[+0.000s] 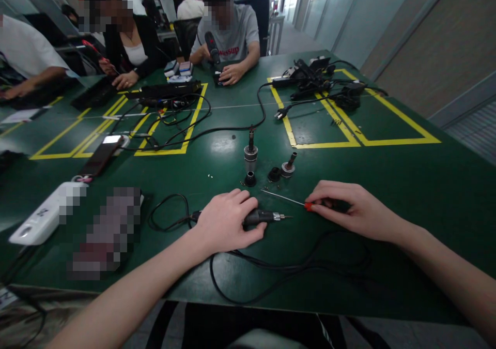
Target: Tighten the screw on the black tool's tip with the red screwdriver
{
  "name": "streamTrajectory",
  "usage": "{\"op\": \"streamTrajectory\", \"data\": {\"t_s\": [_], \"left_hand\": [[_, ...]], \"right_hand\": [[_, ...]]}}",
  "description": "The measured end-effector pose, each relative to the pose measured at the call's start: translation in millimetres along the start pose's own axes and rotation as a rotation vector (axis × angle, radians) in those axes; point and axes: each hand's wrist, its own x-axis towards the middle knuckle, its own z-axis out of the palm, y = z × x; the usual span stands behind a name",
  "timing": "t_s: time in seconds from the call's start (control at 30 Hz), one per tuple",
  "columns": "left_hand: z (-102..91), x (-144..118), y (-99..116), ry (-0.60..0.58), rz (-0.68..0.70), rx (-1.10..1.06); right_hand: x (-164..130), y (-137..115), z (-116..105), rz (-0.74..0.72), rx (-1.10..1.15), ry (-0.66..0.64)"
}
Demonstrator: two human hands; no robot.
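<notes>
Hands: left (227, 219) grips corded tool (263, 216) | right (351, 209) pinches screwdriver (289, 200) | table edge (271, 310) near.

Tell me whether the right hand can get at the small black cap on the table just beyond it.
Probably yes: the black cap lies just beyond the right hand on bare table, though that hand holds a screwdriver.

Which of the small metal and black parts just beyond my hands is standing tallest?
The silver chuck piece with the black shaft on top, left of the group. The black ring, black cap and tilted silver piece sit lower.
</notes>
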Motion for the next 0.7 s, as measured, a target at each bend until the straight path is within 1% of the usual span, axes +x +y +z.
{"op": "streamTrajectory", "data": {"t_s": [0.07,0.13,0.2,0.4,0.6,0.7], "left_hand": [[-0.1,-0.6,0.0,-0.005,0.003,-0.006],[-0.5,-0.8,0.1,-0.007,0.005,-0.010],[-1.2,-0.7,0.6,-0.013,0.017,-0.014],[-3.4,0.8,3.3,-0.040,0.047,-0.005],[-3.2,4.1,4.7,-0.026,0.001,-0.026],[-3.0,8.2,6.4,-0.021,-0.015,-0.047]], "right_hand": [[-1.8,4.1,3.2,-0.017,0.003,0.038],[-2.5,6.0,4.9,-0.009,-0.013,0.042],[-1.7,3.9,4.6,-0.019,-0.029,0.021],[3.6,-12.3,-2.9,-0.062,-0.051,-0.108],[-3.2,-11.3,-8.8,-0.086,-0.141,-0.145],[-3.5,-11.3,-11.0,-0.095,-0.188,-0.133]]}}
